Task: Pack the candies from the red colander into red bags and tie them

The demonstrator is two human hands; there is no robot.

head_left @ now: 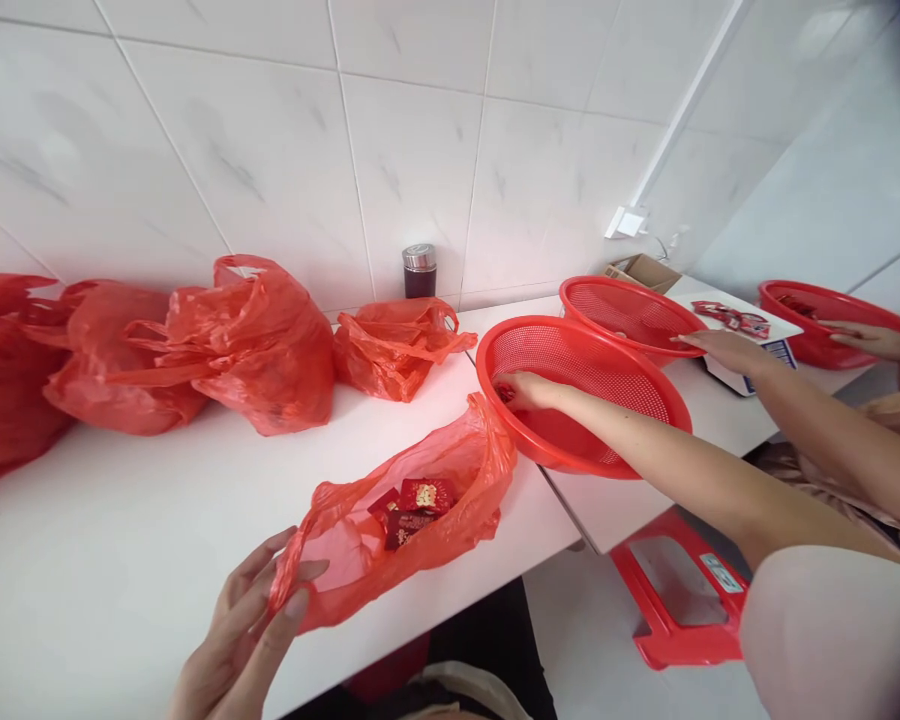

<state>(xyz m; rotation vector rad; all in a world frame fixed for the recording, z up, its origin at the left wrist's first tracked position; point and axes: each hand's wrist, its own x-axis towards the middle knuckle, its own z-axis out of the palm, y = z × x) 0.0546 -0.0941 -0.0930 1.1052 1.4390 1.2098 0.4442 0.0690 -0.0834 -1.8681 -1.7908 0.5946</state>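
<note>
A white tiled wall (270, 150) is standing behind a white tabletop (120, 540). The person's left hand (244, 615) is pinching the rim of an open red bag (450, 545), which is lying on the tabletop with red packets (426, 496) inside. The right hand (529, 392) is reaching into the red basket (577, 457) just beside it, near small red pieces (504, 392); its grip cannot be determined.

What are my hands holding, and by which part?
Left hand: the open bag, by its gathered rim. Right hand: inside the red basket, at red packets; any grip there can't be told.
</note>
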